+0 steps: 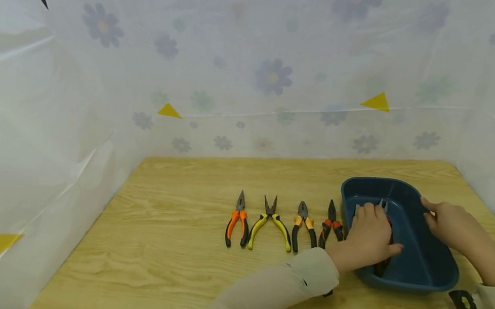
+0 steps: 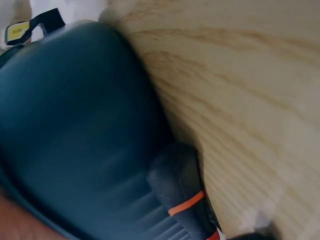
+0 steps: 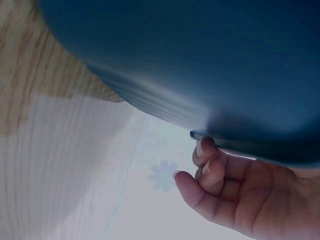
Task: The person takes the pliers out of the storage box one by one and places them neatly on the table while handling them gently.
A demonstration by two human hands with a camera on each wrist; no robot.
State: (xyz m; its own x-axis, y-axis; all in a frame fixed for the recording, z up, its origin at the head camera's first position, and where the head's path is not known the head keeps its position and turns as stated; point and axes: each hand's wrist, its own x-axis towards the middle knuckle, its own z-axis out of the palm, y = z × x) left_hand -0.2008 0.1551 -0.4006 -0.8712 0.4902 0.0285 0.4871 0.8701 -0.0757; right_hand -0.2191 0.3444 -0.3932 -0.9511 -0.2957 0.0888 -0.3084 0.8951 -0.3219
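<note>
My left hand [image 1: 369, 234] reaches into a dark blue plastic basin [image 1: 428, 262], over pliers [image 1: 381, 267] with red-and-black handles. Metal jaws show just past its knuckles; its thumb points right. Its palm and fingertips are hidden, and I cannot tell whether it grips the pliers. My right hand [image 1: 457, 225] holds the basin's right rim, with curled fingers [image 3: 210, 172] under the lip in the right wrist view. Beside the basin's outer left wall lie long-nose pliers [image 1: 331, 217] with black-and-red handles; one dark handle [image 2: 175, 175] fills the left wrist view's lower part.
To the left, three more pliers lie in a row on the wooden table [image 1: 163, 247]: orange-and-black [image 1: 238, 220], yellow-and-black with spread handles [image 1: 271, 221], and black with light orange [image 1: 303, 227]. Flower-patterned plastic sheeting [image 1: 238, 72] encloses the back and sides.
</note>
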